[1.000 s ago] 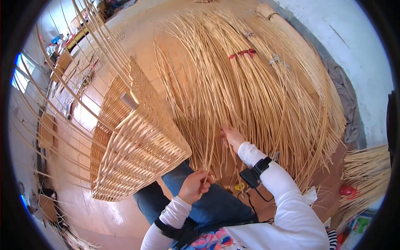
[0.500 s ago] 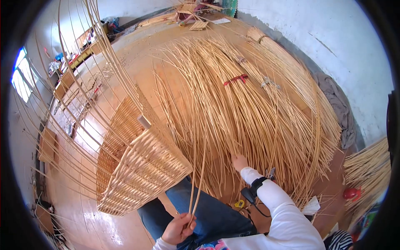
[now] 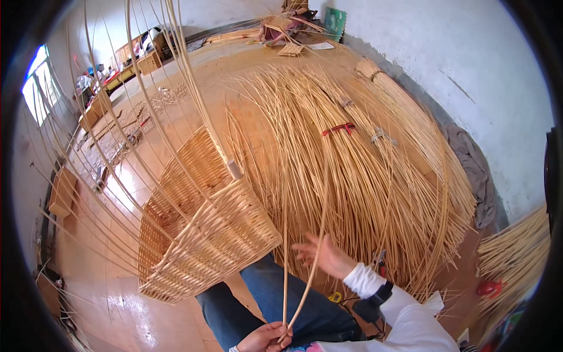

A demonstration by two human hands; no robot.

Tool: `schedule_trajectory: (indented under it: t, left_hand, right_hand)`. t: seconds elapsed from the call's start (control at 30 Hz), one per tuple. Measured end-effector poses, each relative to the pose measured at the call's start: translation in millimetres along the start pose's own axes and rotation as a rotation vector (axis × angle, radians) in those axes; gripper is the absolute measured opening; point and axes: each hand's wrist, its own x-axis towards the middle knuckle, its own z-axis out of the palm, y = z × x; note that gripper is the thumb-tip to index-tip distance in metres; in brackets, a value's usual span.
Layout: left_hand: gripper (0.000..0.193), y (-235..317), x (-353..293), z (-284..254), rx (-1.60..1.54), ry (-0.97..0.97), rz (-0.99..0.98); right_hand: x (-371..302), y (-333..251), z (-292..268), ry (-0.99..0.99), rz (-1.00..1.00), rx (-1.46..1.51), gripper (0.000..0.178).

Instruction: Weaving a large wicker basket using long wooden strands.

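Note:
My left hand is closed round the lower ends of two long wicker rods, low in front of my lap. The rods fan apart upward, and the right one bows. My right hand is open with fingers spread, beside the bowed rod; whether it touches that rod I cannot tell. On my left a part-woven wicker basket rests tilted by my knee. Long upright stakes rise from its rim, and a short pale block sits at its near corner.
Loose wicker bundles spread over the floor to the right, one tied with a red band. A grey cloth lies by the wall. Pliers and a yellow tape measure lie near my right arm. Another person sits far back.
My right hand has left the wicker bundle, moved nearer to me and opened. My left hand has lowered slightly with the rods, which now stand further apart. The view has shifted a little.

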Motion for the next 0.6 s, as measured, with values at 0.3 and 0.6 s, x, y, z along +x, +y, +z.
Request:
schedule_trajectory:
  t: [0.3,0.6]
  left_hand:
    - [0.025,-4.0,-48.0,-33.3,0.369,0.068,0.085]
    - [0.022,12.8,-71.3,-34.9,1.132,0.515,0.534]
  right_hand:
    - [-57.8,2.4,100.5,-0.053,-0.095,0.154,0.012]
    - [-81.6,66.2,30.8,0.345,0.305,0.239,0.033]
